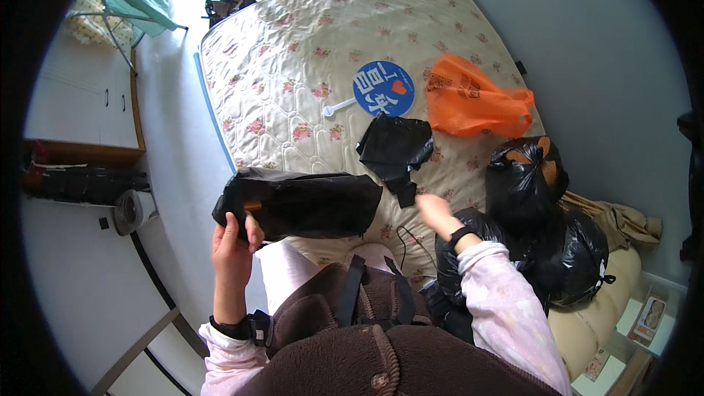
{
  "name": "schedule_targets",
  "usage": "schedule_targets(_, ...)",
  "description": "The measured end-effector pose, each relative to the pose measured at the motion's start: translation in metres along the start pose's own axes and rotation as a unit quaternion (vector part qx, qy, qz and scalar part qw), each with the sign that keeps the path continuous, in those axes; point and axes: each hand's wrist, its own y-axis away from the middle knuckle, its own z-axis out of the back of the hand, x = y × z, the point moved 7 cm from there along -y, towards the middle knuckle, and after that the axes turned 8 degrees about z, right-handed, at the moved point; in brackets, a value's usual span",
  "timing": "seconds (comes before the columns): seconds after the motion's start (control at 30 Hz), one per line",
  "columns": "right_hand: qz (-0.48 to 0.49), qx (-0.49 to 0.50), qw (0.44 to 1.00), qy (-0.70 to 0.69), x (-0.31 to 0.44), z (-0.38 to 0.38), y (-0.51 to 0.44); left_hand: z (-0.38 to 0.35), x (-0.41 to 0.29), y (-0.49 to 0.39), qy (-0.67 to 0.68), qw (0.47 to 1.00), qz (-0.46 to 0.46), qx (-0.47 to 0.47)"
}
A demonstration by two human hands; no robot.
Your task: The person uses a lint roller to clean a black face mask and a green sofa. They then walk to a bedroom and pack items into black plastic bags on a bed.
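A black plastic bag [313, 203] stretches across the near part of the mattress, its left end pinched by my left hand [236, 236]. Something orange-brown shows near those fingers. My right hand [434, 212] is just beside the lower tip of a second, flattened black plastic bag [396, 146]; its fingers are bent, and whether they grip the tip is unclear. Above that bag lies a round blue hand fan [385, 88] with a white handle. An orange plastic bag [473, 99] rests to the right of the fan.
The floral mattress [330, 27] spans the middle. Several filled black bags [577, 264] sit at the right, near a folded beige cloth [627, 225]. A thin dark cable [404, 242] lies close to my knees. White cabinets [82, 93] stand at the left.
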Motion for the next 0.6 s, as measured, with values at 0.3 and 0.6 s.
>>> schedule_targets(0.3,0.150,-0.051,0.983,0.092,0.161,-0.052,-0.151,-0.037,0.010,0.014,-0.009,0.999,0.039,-0.014)
schedule_targets(0.6,0.295,0.125,0.930,0.178,0.074,-0.042,-0.012,0.027,0.021,-0.017,-0.053,0.998,0.008,-0.030)
